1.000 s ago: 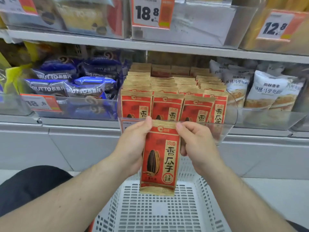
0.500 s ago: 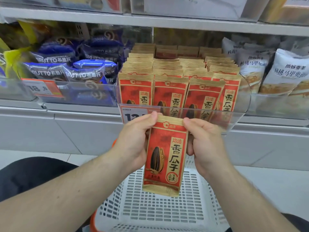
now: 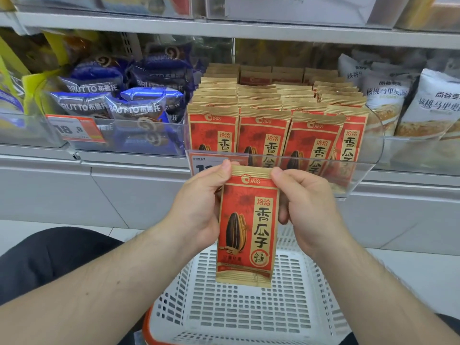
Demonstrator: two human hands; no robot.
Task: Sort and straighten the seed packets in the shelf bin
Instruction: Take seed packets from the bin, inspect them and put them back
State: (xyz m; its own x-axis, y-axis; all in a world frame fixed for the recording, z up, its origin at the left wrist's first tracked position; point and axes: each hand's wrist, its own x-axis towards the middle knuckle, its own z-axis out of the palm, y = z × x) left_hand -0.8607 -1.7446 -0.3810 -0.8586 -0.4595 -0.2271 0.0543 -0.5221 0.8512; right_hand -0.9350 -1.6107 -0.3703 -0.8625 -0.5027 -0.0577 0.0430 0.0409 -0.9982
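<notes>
A red and gold seed packet [image 3: 247, 227] hangs upright in front of the shelf, above a white basket. My left hand [image 3: 199, 207] pinches its top left corner and cups its left edge. My right hand [image 3: 301, 205] pinches its top right corner, fingers curled behind it. Just beyond, a clear shelf bin [image 3: 361, 175] holds several rows of the same seed packets [image 3: 263, 130], standing upright; the right front packet leans slightly.
A white slotted basket [image 3: 249, 312] sits below my hands. Blue snack bags [image 3: 119, 105] fill the bin to the left, white bags [image 3: 408, 103] the bin to the right. A price tag [image 3: 74, 129] hangs at left. An upper shelf edge [image 3: 224, 28] runs overhead.
The view has tilted down and drawn closer to the bin. The packet stays held by both hands at the same spot in front of the bin.
</notes>
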